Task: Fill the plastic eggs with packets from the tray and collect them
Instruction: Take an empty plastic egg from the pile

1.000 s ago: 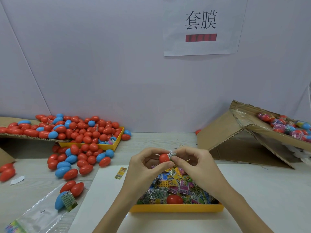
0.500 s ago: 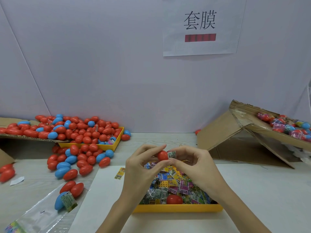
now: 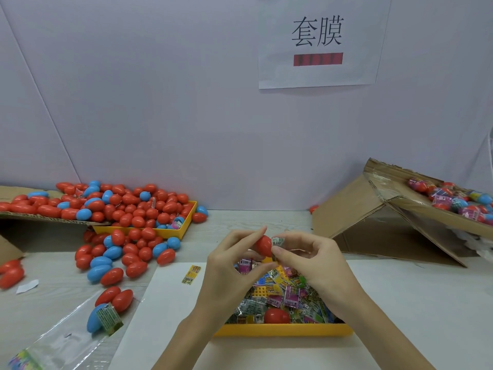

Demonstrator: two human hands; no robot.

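Plastic egg (image 3: 262, 245), red, light, smooth and likely slippery, sits above the far edge of the tray (image 3: 282, 329), pinched by the left hand (image 3: 229, 265); the right hand (image 3: 312, 259) pinches a thin, crinkly packet (image 3: 278, 240) against it, best held by its edges.

Bright, even light falls from overhead, leaving only soft shadows under the cardboard (image 3: 373, 225) at 3 o'clock. Mild glare shines on the plastic bag (image 3: 61, 340) at 8 o'clock. Wide-angle bending curves the edges; corners look slightly soft.
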